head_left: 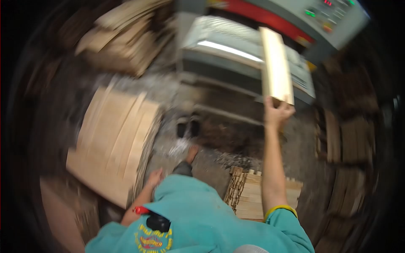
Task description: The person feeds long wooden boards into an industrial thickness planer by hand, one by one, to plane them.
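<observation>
My right hand (278, 113) is stretched forward, its fingers closed around the near end of a pale wooden board (277, 63). The far end of that board lies over the ribbed metal bed (230, 31) of a grey machine. My left hand (155, 176) hangs low by my side, close to the edge of a stack of wide wooden boards (114, 139). Blur and its small size hide how the left fingers are set, and no object shows in them.
The machine's control panel (331, 17) has lit displays. More boards are piled at the upper left (122, 40), and a stack of short wood pieces (251, 198) stands below my right arm. Dark slippers (188, 125) and wood shavings lie on the floor. Other wood stacks (348, 139) line the right.
</observation>
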